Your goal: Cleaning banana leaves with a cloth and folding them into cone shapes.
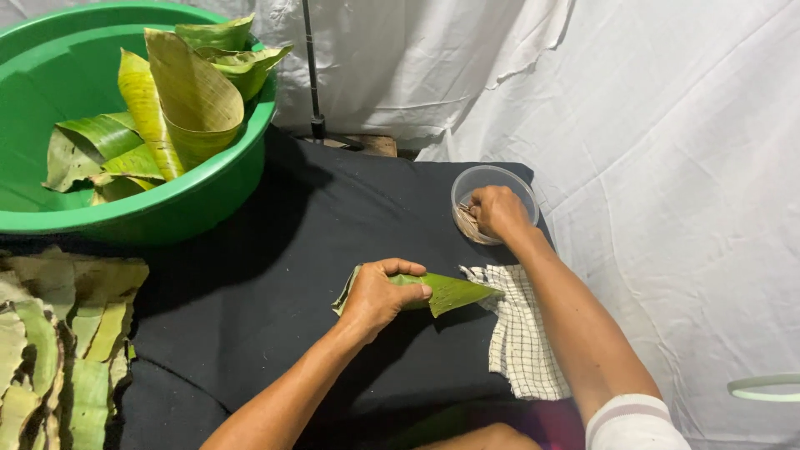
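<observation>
My left hand (379, 293) grips a green leaf rolled into a cone (450, 292), its point lying rightward over a checked cloth (521, 342). My right hand (498, 212) reaches into a small clear plastic cup (492, 177) at the table's far right; its fingers are inside among thin brownish sticks, and whether it grips any is hidden.
A large green basin (50, 92) at the back left holds several rolled leaf cones (187, 92). Flat leaf strips (58, 333) are piled at the left edge. A black cloth (275, 275) covers the table; white sheeting (667, 167) hangs behind and right.
</observation>
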